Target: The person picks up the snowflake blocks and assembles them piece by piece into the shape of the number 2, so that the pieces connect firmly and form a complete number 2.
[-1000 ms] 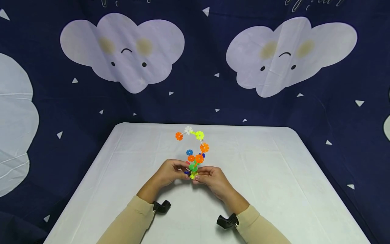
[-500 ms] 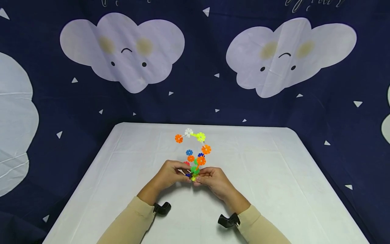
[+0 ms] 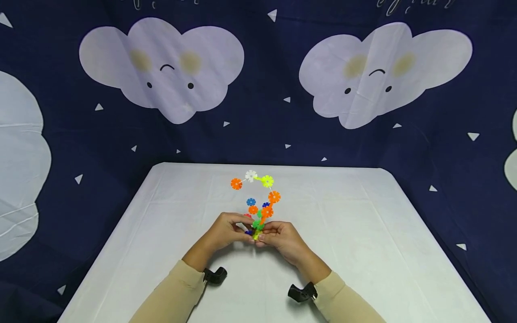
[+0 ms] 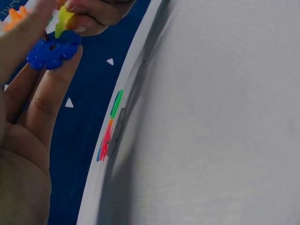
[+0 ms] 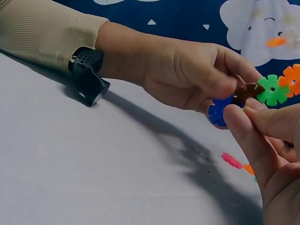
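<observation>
A curved chain of flower-shaped plastic discs, orange [image 3: 274, 196], lime [image 3: 267, 181] and white [image 3: 251, 176] among them, rises from between both hands. Thumb and fingers of my left hand [image 3: 226, 231] pinch a blue disc [image 4: 54, 50] at the lower end. A brown disc [image 5: 248, 93] sits between that blue one and a green disc [image 5: 272, 90]. My right hand [image 3: 284, 240] pinches a yellow disc [image 4: 63, 21] right beside the blue one. Fingers partly hide where the yellow disc meets the others, so I cannot tell whether it is joined.
Several loose discs lie on the white table just behind the hands, including a light blue one [image 3: 251, 202], an orange one [image 3: 252, 209] and a pink one [image 5: 232, 160]. A dark blue cloth with clouds [image 3: 258, 134] hangs beyond the table [image 3: 363, 251].
The upper chain has shifted slightly right and down in the head view. Both hands stay nearly in place and keep their hold.
</observation>
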Available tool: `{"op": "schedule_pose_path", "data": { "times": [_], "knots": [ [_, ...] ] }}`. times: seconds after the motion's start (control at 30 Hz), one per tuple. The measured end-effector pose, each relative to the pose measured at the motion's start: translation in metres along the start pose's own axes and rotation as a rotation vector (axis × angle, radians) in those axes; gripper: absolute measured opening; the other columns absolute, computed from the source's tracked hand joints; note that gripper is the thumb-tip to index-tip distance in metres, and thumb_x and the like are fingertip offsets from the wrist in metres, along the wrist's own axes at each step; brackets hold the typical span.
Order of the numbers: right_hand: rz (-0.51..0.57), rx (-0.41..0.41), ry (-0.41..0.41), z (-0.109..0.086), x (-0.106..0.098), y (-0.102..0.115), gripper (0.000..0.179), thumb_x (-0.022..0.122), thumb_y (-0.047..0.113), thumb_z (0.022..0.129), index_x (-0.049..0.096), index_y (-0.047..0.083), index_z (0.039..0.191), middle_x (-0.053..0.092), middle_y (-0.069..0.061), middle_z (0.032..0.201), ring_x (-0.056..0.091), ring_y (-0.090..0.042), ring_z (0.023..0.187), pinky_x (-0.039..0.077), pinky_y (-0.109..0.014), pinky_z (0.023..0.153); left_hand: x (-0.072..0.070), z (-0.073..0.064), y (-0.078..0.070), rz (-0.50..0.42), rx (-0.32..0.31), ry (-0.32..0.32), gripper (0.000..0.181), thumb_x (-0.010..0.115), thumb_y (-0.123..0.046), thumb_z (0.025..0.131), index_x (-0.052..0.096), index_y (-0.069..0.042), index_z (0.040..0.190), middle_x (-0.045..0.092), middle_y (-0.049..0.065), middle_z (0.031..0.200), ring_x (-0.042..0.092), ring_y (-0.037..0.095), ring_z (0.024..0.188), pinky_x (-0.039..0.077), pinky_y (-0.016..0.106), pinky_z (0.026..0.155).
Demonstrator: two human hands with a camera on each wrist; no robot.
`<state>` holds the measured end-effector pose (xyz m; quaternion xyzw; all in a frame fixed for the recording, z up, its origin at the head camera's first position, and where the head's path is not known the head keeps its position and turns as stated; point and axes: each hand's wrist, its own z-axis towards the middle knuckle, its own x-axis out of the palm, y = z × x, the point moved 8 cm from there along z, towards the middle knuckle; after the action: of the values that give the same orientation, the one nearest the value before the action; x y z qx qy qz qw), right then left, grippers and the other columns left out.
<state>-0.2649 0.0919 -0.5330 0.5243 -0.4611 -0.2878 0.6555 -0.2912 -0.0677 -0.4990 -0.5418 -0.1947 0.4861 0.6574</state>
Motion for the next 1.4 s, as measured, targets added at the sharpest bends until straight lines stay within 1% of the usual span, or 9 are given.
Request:
{"op": "schedule_pose_path", "data": {
  "times": [0.2, 0.33, 0.43, 0.53, 0.7, 0.8, 0.93, 1.17, 1.4],
  "knots": [
    [-0.037, -0.017, -0.022, 0.001, 0.0, -0.001, 0.027, 0.063, -0.017, 0.096, 0.057, -0.024, 0.121, 0.071, -0.025, 0.106, 0.075, -0.027, 0.092, 0.061, -0.045, 0.086, -0.006, 0.0, 0.004, 0.005, -0.021, -0.023, 0.031, 0.091, 0.002, 0.08, 0.081, 0.0, 0.11, 0.077, 0.009, 0.11, 0.073, 0.023, 0.099, 0.063, 0.038, 0.08],
    [-0.118, -0.04, -0.068, 0.001, -0.003, 0.0, 0.036, 0.066, -0.015, 0.097, 0.057, -0.02, 0.131, 0.067, -0.032, 0.113, 0.074, -0.028, 0.093, 0.061, -0.045, 0.086, -0.019, -0.001, 0.011, -0.034, -0.09, -0.105, 0.029, 0.09, 0.0, 0.083, 0.08, 0.001, 0.11, 0.077, 0.01, 0.107, 0.074, 0.031, 0.093, 0.063, 0.038, 0.077],
    [-0.323, -0.084, -0.124, 0.0, -0.006, 0.005, 0.035, 0.071, -0.011, 0.096, 0.063, -0.014, 0.13, 0.07, -0.026, 0.109, 0.073, -0.024, 0.088, 0.062, -0.038, 0.081, -0.032, -0.002, 0.016, -0.054, -0.133, -0.193, 0.028, 0.088, 0.002, 0.084, 0.079, 0.003, 0.111, 0.077, 0.012, 0.106, 0.074, 0.035, 0.09, 0.063, 0.035, 0.075],
    [-0.607, -0.157, -0.137, -0.002, -0.001, 0.01, 0.031, 0.076, -0.003, 0.095, 0.069, -0.008, 0.125, 0.074, -0.011, 0.103, 0.071, -0.02, 0.087, 0.061, -0.031, 0.076, -0.04, -0.003, 0.019, -0.049, -0.124, -0.253, 0.029, 0.087, 0.006, 0.084, 0.078, 0.006, 0.112, 0.077, 0.016, 0.105, 0.073, 0.037, 0.092, 0.062, 0.032, 0.077],
    [-0.999, -0.288, -0.016, -0.005, 0.022, 0.011, 0.032, 0.077, 0.007, 0.098, 0.07, 0.002, 0.129, 0.07, -0.002, 0.11, 0.063, -0.017, 0.096, 0.054, -0.031, 0.082, -0.045, -0.003, 0.015, -0.032, -0.077, -0.285, 0.03, 0.087, 0.007, 0.084, 0.077, 0.008, 0.112, 0.076, 0.019, 0.104, 0.073, 0.037, 0.093, 0.061, 0.03, 0.082],
    [-1.185, -0.301, 0.047, -0.004, 0.037, 0.005, 0.036, 0.074, 0.013, 0.101, 0.068, 0.006, 0.135, 0.061, -0.002, 0.113, 0.051, -0.018, 0.099, 0.047, -0.033, 0.084, -0.045, -0.003, 0.015, -0.033, -0.069, -0.302, 0.03, 0.086, 0.007, 0.084, 0.077, 0.008, 0.113, 0.076, 0.019, 0.106, 0.073, 0.034, 0.094, 0.061, 0.03, 0.083],
    [-1.35, -0.295, 0.043, 0.003, 0.049, -0.002, 0.04, 0.07, 0.019, 0.104, 0.064, 0.007, 0.142, 0.051, 0.001, 0.105, 0.041, -0.018, 0.093, 0.04, -0.034, 0.081, -0.044, -0.003, 0.016, -0.012, -0.074, -0.316, 0.03, 0.085, 0.006, 0.085, 0.077, 0.007, 0.114, 0.076, 0.017, 0.107, 0.073, 0.028, 0.096, 0.06, 0.03, 0.083],
    [-1.44, -0.335, -0.046, 0.02, 0.054, -0.004, 0.031, 0.075, 0.021, 0.101, 0.072, 0.003, 0.125, 0.049, 0.001, 0.092, 0.04, -0.018, 0.086, 0.037, -0.034, 0.077, -0.042, -0.002, 0.02, 0.016, -0.074, -0.307, 0.03, 0.086, 0.002, 0.086, 0.077, 0.004, 0.115, 0.076, 0.016, 0.11, 0.072, 0.031, 0.099, 0.059, 0.028, 0.084],
    [-1.209, -0.265, -0.082, 0.023, 0.044, -0.002, 0.023, 0.086, 0.015, 0.091, 0.073, 0.009, 0.109, 0.057, 0.0, 0.102, 0.046, -0.02, 0.096, 0.042, -0.036, 0.083, -0.041, -0.003, 0.02, 0.045, -0.094, -0.298, 0.03, 0.084, 0.006, 0.087, 0.076, 0.006, 0.116, 0.076, 0.018, 0.111, 0.072, 0.033, 0.099, 0.058, 0.026, 0.083]
  ]
}}
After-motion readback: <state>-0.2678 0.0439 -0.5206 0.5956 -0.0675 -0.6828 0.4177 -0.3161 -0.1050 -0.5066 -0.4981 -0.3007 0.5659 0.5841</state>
